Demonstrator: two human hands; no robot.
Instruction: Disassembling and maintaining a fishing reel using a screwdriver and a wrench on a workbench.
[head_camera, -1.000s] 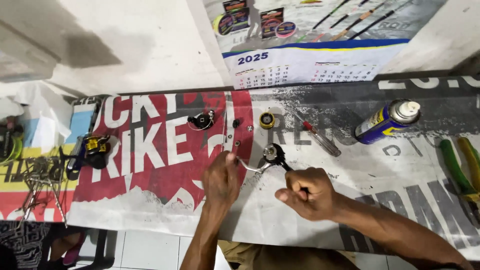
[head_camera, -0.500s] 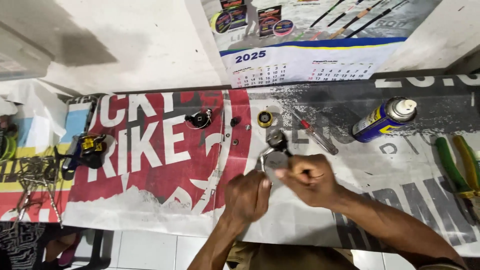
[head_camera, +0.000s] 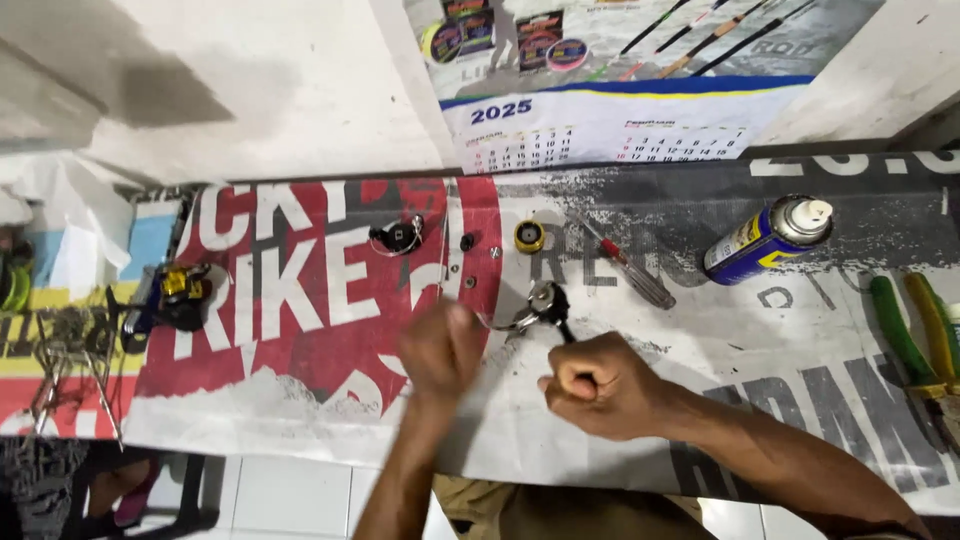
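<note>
A small black and silver fishing reel (head_camera: 545, 300) is held just above the printed banner (head_camera: 300, 300) that covers the table. My right hand (head_camera: 595, 385) is a fist closed around the reel's black stem, below and right of the reel body. My left hand (head_camera: 440, 350) is blurred by motion, its fingers curled at the end of the thin silver wire arm (head_camera: 500, 322) that sticks out from the reel's left side. Small screws and a washer (head_camera: 467, 241) lie on the banner just beyond my hands.
Beyond the reel lie a gold ring-shaped part (head_camera: 529, 236), a red-handled screwdriver (head_camera: 625, 262) and a black reel part (head_camera: 397, 237). A blue spray can (head_camera: 765, 238) lies at the right, green-handled pliers (head_camera: 905, 335) at the far right. Another black and yellow reel (head_camera: 175, 295) sits left. A calendar (head_camera: 600, 125) hangs on the wall.
My left hand dropped back toward me, then came up to the reel's left side. My right hand lifted the reel away from me, then brought it back nearer.
</note>
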